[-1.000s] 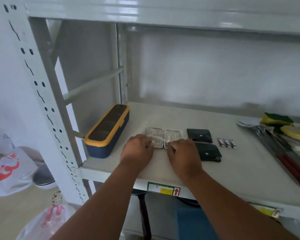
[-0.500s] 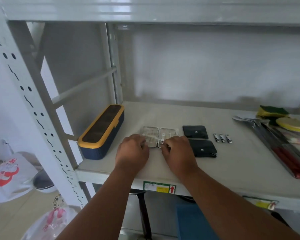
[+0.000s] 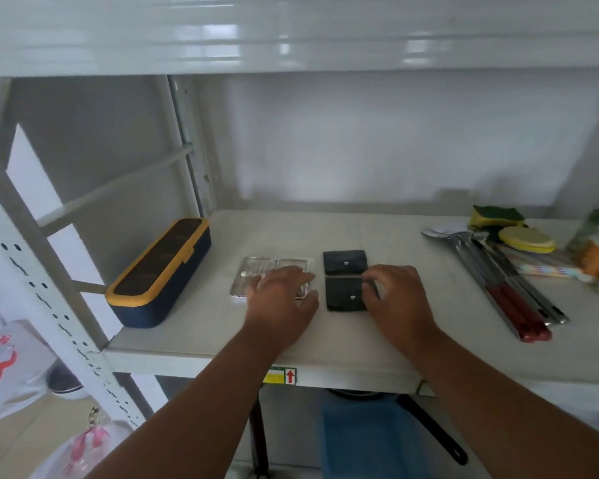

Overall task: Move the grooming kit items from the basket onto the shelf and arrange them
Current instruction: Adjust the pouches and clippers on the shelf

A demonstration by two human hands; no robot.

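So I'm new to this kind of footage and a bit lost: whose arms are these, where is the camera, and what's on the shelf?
There is no machine here. The camera sits on a person's head, looking forward and down, so the arms are that person's own. The left hand rests on an opened clear case. The right hand touches the nearer of two black snap pouches on the grey shelf. A blue box with a yellow rim stands to the left; cutlery and sponges lie to the right. Nothing is lifted.
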